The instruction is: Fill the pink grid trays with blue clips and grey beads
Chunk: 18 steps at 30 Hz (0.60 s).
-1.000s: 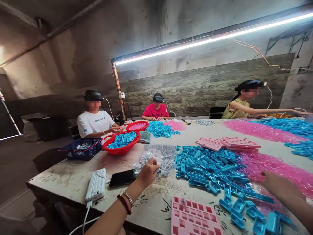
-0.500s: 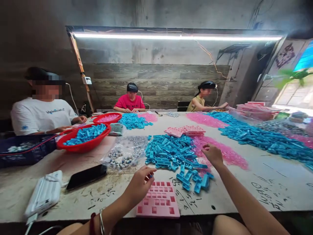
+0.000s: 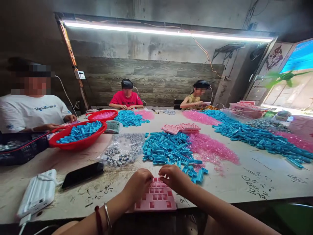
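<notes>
both hands meet over the pink tray

the left hand (image 3: 139, 183) and the right hand (image 3: 174, 176) sit close together, fingers curled down over the far edge of a pink tray (image 3: 156, 199) of small square pockets. both hands are curled nearly closed, fingertips pinched; whether either grips a small piece i cannot tell, since the fingers hide what lies under them. the tray lies flat at the near edge of the tabletop (image 3: 244, 186), right under the hands and square to the person, which keeps its pockets facing up and within easy reach of both wrists.

just beyond the right hand spreads a heap of blue plastic pieces (image 3: 168, 148), its nearest strays almost touching the tray's far right corner, so a piece is only a short reach away. beside that heap, further to the right, lies a drift of pink pieces (image 3: 210, 150). beyond the left hand rests a clear bag of small grey parts (image 3: 122, 151), opened toward the hands. to the left of the left hand lie a dark phone (image 3: 82, 174) and a white power bank (image 3: 36, 194), set well apart from the loose parts.

further off, more pink trays (image 3: 181, 128) are stacked past the blue heap, a red basin of blue pieces (image 3: 77, 134) stands far left, and other people work at the far side.
</notes>
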{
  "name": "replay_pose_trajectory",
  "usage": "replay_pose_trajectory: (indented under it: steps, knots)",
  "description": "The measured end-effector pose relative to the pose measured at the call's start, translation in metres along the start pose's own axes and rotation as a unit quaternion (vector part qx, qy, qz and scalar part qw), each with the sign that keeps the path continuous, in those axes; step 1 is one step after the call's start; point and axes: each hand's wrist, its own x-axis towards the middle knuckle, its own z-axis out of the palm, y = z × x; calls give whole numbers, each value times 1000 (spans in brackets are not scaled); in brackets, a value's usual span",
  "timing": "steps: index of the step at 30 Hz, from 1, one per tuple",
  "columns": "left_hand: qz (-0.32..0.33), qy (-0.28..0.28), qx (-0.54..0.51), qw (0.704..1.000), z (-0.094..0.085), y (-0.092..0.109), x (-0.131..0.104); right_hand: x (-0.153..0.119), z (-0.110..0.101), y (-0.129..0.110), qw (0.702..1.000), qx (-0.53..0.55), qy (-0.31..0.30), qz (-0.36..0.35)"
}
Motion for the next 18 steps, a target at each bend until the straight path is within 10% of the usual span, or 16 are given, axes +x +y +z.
replay_pose_trajectory:
  steps: [18]
  knots:
    - [46,-32,42,998,-1,-3,1,-6,-6,8,997,4,-78,-8]
